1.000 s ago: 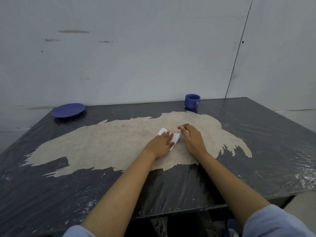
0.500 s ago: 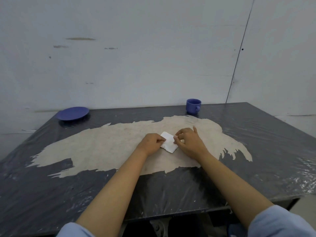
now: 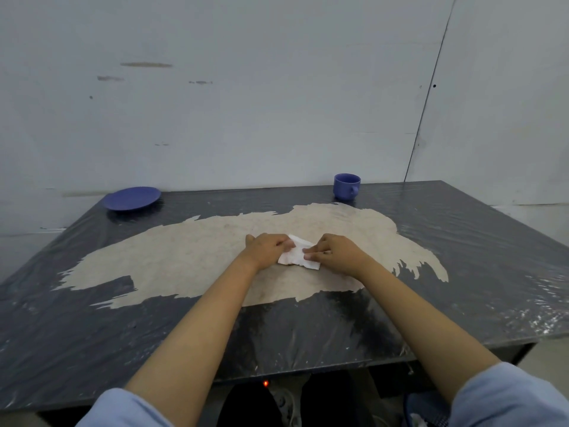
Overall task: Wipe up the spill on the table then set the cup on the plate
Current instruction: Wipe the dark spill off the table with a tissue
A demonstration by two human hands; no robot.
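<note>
A white paper tissue (image 3: 298, 256) lies on the middle of the table, on a large beige patch (image 3: 191, 257) of its surface. My left hand (image 3: 267, 248) pinches the tissue's left edge. My right hand (image 3: 334, 252) pinches its right side with fingertips on top. A blue cup (image 3: 346, 186) stands upright at the back of the table, right of centre, handle to the right. A blue plate (image 3: 132, 198) sits at the back left corner. I cannot make out any liquid spill on the table.
The dark table (image 3: 462, 272) is covered with shiny wrinkled plastic film. A grey wall rises directly behind the back edge. The front edge runs just before my elbows, and the right edge falls off toward a pale floor.
The tissue has been spread wider between both hands. My left hand went from resting flat on it to pinching its left edge, and my right hand shifted onto its right side.
</note>
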